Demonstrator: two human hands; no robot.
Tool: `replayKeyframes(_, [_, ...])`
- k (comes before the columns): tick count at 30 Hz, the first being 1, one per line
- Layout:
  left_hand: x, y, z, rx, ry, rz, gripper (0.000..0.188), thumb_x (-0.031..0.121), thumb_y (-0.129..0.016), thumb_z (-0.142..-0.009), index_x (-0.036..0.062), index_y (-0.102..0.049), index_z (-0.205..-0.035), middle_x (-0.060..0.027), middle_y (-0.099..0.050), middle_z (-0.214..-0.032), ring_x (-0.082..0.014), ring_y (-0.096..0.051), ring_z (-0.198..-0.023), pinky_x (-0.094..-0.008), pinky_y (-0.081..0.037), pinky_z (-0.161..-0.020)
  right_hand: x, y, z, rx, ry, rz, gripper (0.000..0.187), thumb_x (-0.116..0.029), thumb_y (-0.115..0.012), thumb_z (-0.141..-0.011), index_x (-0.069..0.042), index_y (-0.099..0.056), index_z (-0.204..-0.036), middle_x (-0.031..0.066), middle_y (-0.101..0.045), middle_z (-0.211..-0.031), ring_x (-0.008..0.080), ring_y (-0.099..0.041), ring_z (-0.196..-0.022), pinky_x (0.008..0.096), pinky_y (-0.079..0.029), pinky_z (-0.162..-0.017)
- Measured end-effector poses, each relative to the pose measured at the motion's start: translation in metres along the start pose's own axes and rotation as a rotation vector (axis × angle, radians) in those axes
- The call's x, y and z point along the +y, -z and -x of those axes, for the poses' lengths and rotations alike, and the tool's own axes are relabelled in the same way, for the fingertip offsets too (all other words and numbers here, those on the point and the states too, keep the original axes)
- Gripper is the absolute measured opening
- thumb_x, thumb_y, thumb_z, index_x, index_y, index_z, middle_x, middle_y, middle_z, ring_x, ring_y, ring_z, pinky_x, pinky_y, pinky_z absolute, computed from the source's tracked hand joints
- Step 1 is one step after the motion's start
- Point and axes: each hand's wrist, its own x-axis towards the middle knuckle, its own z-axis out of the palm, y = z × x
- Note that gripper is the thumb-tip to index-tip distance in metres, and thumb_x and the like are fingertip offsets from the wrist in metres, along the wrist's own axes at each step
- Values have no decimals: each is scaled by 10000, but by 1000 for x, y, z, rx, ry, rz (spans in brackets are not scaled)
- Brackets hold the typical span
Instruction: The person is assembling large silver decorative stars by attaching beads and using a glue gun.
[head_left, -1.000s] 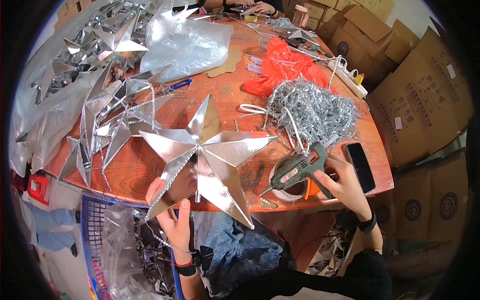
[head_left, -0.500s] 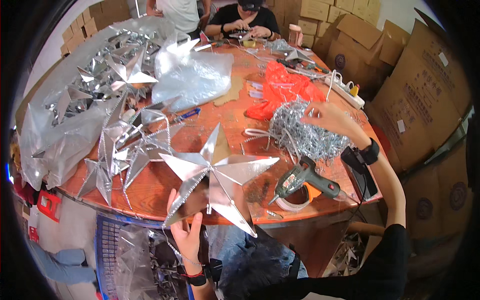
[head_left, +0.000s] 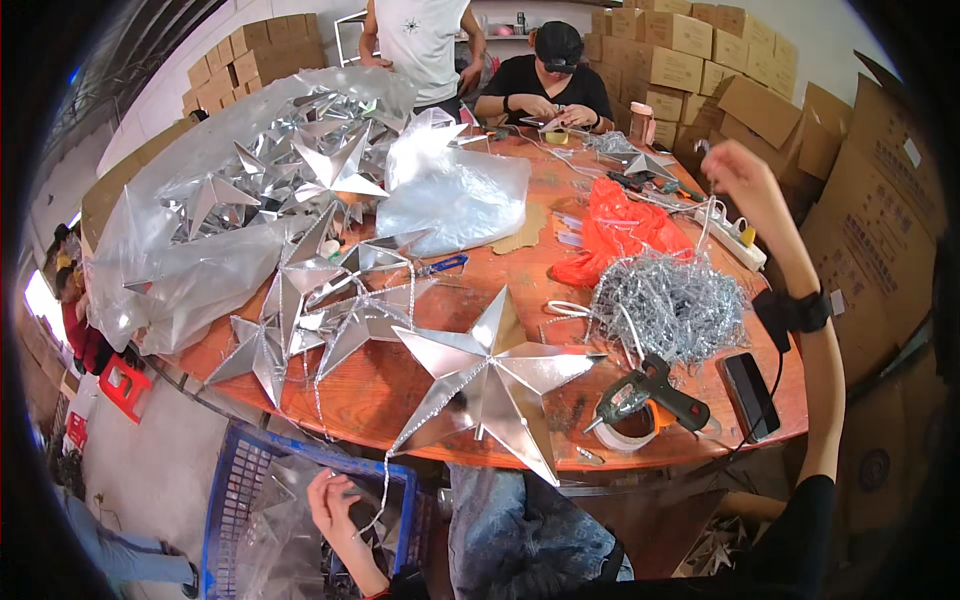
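Note:
A large silver five-pointed star (head_left: 490, 375) lies at the table's front edge, its lower points sticking out over the rim. A thin silver bead-like strand (head_left: 386, 485) runs along one arm and hangs from its tip toward my left wrist. My left hand (head_left: 335, 505) is off the star, above a blue basket, its fingers loosely bent and apart. My right hand (head_left: 740, 170) is raised at the far right, beyond a heap of silver tinsel strands (head_left: 668, 305). Its fingers are pinched together; what is between them is too small to make out.
A glue gun (head_left: 650, 395) rests over a tape roll (head_left: 625, 435), beside a phone (head_left: 750, 395). More silver stars (head_left: 300, 290) and a bulging clear bag (head_left: 180, 290) fill the left. A red plastic bag (head_left: 625, 235) and power strip (head_left: 735, 240) lie behind the tinsel. Two people are opposite.
My left hand has let go of the star and dropped toward the basket. The right hand has risen away from the tinsel heap, up and right. The view has tilted upward.

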Motion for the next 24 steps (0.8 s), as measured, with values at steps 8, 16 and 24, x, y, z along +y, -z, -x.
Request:
replayKeyframes(8, [27,-13,22,380,-184,-120,191,163,-426,-935,28,-503,-1046,-65,-528,-882,-126,-515,-749,-235,-412,-655,-57,37,-26,304,190,-152,241,-224,-483,-955,-22,-537,-1076,35,-591,-948,96,-568,-903,232,-465,-810])
replayKeyframes(16, [82,-62,62,-190,-458,-28,234,187,-374,-954,-32,-453,-980,-136,-495,-883,-169,-508,-754,-274,-440,-656,-183,21,61,-99,-76,-192,188,-205,-484,-934,-34,-561,-934,-38,-436,-662,20,-403,-545,199,-325,-500])
replayKeyframes(24, [154,-102,70,-1153,-540,-117,572,465,-603,-814,-38,-552,-1080,-167,-571,-1136,-322,-548,-1036,-397,-407,-887,-201,-53,134,-1278,228,-120,127,-175,-558,-899,-96,-573,-997,25,-575,-859,210,-580,-806,302,-478,-629])
